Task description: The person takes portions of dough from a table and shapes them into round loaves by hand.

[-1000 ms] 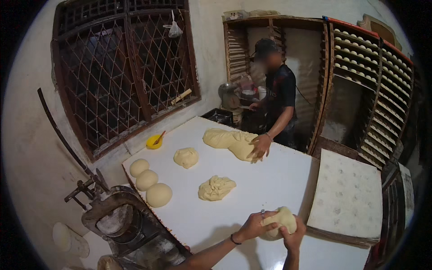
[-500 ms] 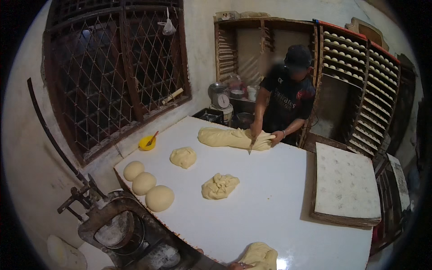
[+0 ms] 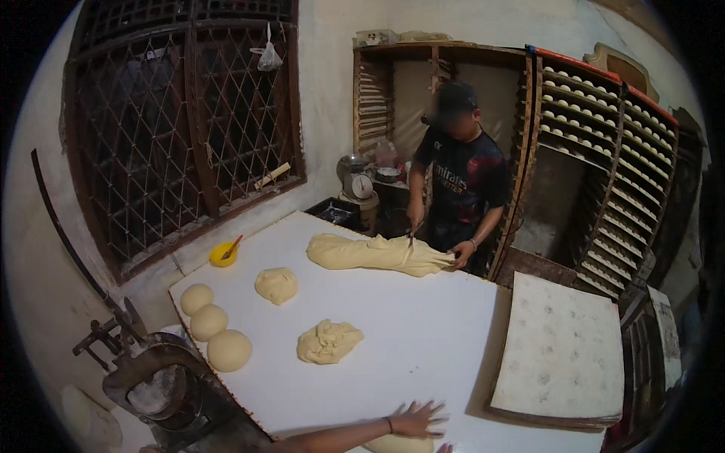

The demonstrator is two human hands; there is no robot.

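Note:
My left hand (image 3: pixel 417 421) reaches in from the lower left, a dark band at its wrist. It rests with spread fingers on a pale dough lump (image 3: pixel 400 444) at the near edge of the table, and the lower edge of the picture cuts off the lump. Only a small bit of my right hand (image 3: pixel 445 448) shows, just right of this lump; its fingers are mostly hidden. A crumpled dough piece (image 3: pixel 330 342) lies beyond my left hand, with a smaller one (image 3: pixel 276 286) farther left. Three smooth dough balls (image 3: pixel 229 351) line the table's left edge.
Across the white table (image 3: pixel 408 317), a co-worker (image 3: pixel 461 181) holds a blade at a long dough roll (image 3: pixel 370 254). Stacked trays (image 3: pixel 559 347) stand at right. A yellow bowl (image 3: pixel 220 255) sits far left; a metal machine (image 3: pixel 162 389) stands near left. Behind are racks (image 3: pixel 578 113) and a scale (image 3: pixel 362 185).
My left hand has come over the near dough lump, its fingers now spread on top. The co-worker's blade has risen from the table to the roll's upper side. The whole view has shifted.

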